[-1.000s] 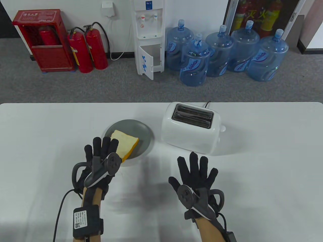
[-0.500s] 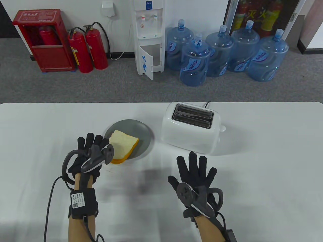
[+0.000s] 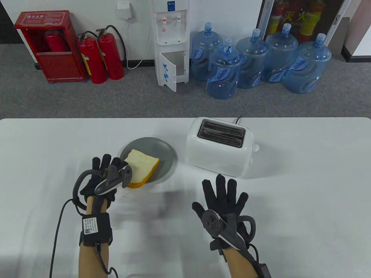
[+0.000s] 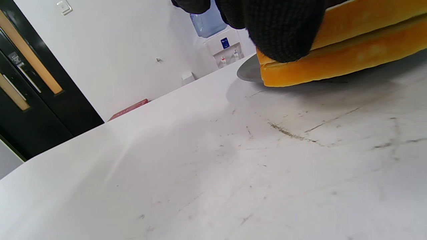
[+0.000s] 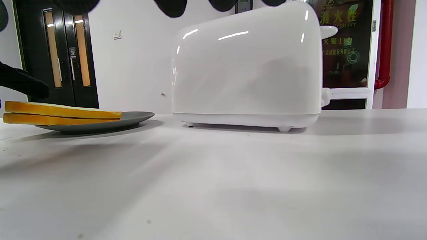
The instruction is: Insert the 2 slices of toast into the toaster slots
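Note:
Two slices of toast (image 3: 144, 167) lie stacked on a grey plate (image 3: 163, 146), their near corner hanging over its rim. My left hand (image 3: 111, 168) stands on edge at the stack's left side. In the left wrist view one gloved fingertip (image 4: 283, 33) touches the crust of the top slice (image 4: 360, 13); I see no finger under the stack. The white toaster (image 3: 217, 152) stands right of the plate, both slots (image 3: 221, 133) empty. My right hand (image 3: 223, 191) lies flat on the table in front of the toaster, fingers spread, holding nothing.
The toaster's lever knob (image 3: 255, 147) sticks out on its right side, and its cord runs off the far edge. The white table (image 3: 304, 188) stretches bare to the right. Water jugs, a dispenser and fire extinguishers stand on the floor beyond.
My left hand has drawn back to the left and turned onto its edge beside the toast. The right hand, toast and toaster have stayed put.

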`<action>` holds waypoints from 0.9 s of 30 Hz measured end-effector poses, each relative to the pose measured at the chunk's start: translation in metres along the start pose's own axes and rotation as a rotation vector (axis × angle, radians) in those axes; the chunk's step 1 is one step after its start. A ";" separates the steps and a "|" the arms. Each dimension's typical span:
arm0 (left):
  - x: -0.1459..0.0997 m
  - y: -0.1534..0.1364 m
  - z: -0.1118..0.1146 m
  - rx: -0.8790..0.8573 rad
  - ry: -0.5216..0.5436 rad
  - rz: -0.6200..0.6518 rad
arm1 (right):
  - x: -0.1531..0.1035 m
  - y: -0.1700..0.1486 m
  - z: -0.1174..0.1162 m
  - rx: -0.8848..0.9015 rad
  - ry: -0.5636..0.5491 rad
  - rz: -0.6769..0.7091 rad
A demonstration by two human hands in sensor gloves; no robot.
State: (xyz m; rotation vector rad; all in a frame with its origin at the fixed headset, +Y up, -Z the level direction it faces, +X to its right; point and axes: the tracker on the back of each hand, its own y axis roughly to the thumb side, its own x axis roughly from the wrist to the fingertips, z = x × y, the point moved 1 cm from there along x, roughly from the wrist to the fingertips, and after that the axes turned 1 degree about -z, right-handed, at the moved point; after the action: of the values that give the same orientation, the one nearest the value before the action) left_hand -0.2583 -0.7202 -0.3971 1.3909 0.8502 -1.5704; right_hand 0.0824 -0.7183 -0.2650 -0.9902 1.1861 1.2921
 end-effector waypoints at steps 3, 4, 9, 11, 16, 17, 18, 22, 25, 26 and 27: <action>0.003 0.000 0.001 -0.020 -0.008 0.003 | 0.000 -0.001 -0.001 -0.001 0.003 -0.003; 0.004 0.000 0.002 -0.024 -0.013 0.009 | 0.001 -0.001 -0.001 -0.002 0.002 -0.005; 0.008 0.002 0.006 -0.021 -0.008 0.025 | 0.001 -0.001 0.000 -0.003 0.002 -0.006; 0.008 0.000 0.006 -0.028 -0.008 0.024 | 0.001 -0.001 -0.001 -0.004 0.002 -0.007; 0.010 -0.005 0.005 -0.060 -0.028 0.033 | 0.001 -0.002 -0.001 0.006 0.001 -0.010; 0.011 -0.005 0.005 -0.063 -0.030 0.032 | 0.002 -0.002 -0.001 0.006 0.000 -0.010; 0.011 -0.005 0.005 -0.065 -0.029 0.033 | 0.002 -0.002 -0.001 0.005 -0.001 -0.010; 0.010 -0.006 0.006 -0.086 -0.011 0.029 | 0.002 -0.003 -0.001 0.019 -0.004 -0.007; 0.011 -0.008 0.008 -0.144 0.000 0.020 | 0.002 -0.003 -0.002 0.020 -0.006 -0.007; 0.011 -0.009 0.008 -0.156 0.003 0.018 | 0.002 -0.004 -0.002 0.017 -0.007 -0.007; 0.011 -0.009 0.008 -0.158 0.010 0.014 | 0.002 -0.004 -0.001 0.018 -0.007 -0.007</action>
State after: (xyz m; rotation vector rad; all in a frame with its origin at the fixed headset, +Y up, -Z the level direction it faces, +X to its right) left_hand -0.2699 -0.7252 -0.4071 1.2902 0.9469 -1.4540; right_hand 0.0859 -0.7196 -0.2676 -0.9751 1.1859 1.2765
